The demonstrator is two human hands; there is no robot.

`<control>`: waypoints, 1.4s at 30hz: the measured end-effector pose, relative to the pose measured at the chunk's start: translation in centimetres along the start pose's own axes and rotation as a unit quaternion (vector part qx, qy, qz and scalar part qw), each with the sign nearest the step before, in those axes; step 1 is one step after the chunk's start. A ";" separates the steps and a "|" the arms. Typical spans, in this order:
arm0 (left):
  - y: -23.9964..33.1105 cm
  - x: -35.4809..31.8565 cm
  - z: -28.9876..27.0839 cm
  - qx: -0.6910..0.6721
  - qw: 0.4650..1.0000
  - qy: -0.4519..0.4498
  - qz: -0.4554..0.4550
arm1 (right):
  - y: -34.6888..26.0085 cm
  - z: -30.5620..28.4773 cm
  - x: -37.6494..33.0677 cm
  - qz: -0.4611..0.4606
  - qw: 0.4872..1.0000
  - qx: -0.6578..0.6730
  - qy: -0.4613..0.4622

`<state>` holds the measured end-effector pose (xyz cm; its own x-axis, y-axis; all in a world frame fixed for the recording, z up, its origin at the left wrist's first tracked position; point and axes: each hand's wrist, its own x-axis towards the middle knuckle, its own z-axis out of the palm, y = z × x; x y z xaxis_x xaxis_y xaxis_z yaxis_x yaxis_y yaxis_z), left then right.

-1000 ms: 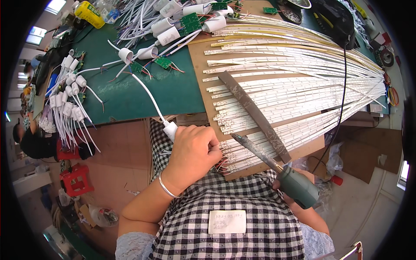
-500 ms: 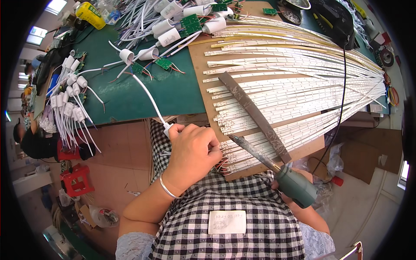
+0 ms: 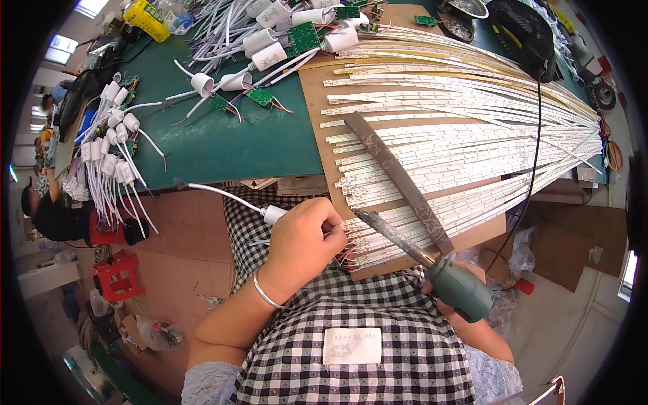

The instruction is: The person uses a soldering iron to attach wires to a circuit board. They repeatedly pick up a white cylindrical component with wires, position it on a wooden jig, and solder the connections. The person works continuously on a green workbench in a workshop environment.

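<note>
My left hand (image 3: 305,237), closed, holds a white plastic cap (image 3: 272,214) on a white cable (image 3: 226,191) beside the near left ends of the LED strips (image 3: 418,138). The cable's free end points up and left; whatever the fingertips pinch is hidden. Thin red wires (image 3: 347,256) show just beside those fingers. My right hand (image 3: 470,271) grips a soldering iron (image 3: 462,290) by its green handle and is mostly covered by it. The iron's dark tip lies above the strip ends, a little right of my left fingers.
A dark flat bar (image 3: 399,182) lies slantwise across the strips on a brown board (image 3: 312,88). White caps with cables (image 3: 266,57) and green circuit boards (image 3: 301,38) crowd the far side of the green table (image 3: 236,148). A black cord (image 3: 538,128) hangs over the strips at right.
The white cap and its cable have swung down and left; the cable now points more sideways than upward. My left hand has hardly shifted, and the soldering iron stays nearly in place.
</note>
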<state>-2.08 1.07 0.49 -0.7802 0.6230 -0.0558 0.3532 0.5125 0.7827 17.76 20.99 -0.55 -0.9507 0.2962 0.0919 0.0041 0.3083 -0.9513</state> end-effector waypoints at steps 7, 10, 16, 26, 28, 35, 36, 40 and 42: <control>-0.1 0.0 -0.2 0.034 0.998 0.011 0.056 | -1.4 -0.1 -0.4 0.058 0.997 0.038 -0.022; -0.1 0.1 -0.2 0.031 0.998 0.001 0.055 | -0.7 -0.4 -1.0 0.014 0.999 0.001 -0.047; -0.1 0.1 -0.3 0.029 0.998 -0.002 0.063 | -0.3 -2.0 -2.2 0.114 0.981 -0.088 -0.130; 0.0 0.2 -0.4 0.036 0.997 -0.003 0.068 | -0.5 -1.1 -1.8 0.072 0.997 -0.018 -0.030; 0.0 0.2 -0.3 0.038 0.997 -0.003 0.069 | -0.9 -1.2 -1.2 0.069 0.996 -0.036 -0.045; -0.1 0.2 -0.4 0.038 0.997 -0.009 0.063 | -0.8 -0.8 -0.8 0.064 0.998 0.009 -0.019; -0.1 0.2 -0.3 0.034 0.998 -0.013 0.057 | -1.0 -0.9 -0.5 0.069 0.997 0.008 -0.022; -0.3 0.3 -0.3 0.045 0.996 -0.017 0.071 | -0.9 -0.9 -0.3 0.055 0.998 0.020 -0.029; -0.2 0.2 -0.5 0.054 0.995 -0.007 0.083 | -0.9 -0.7 -0.2 0.060 0.997 0.034 -0.022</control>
<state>-2.59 0.81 0.61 -0.6992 0.7126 0.0586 0.5303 0.4618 0.7110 18.20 21.31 0.50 -0.9572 0.2873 -0.0355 0.0992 0.2102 -0.9726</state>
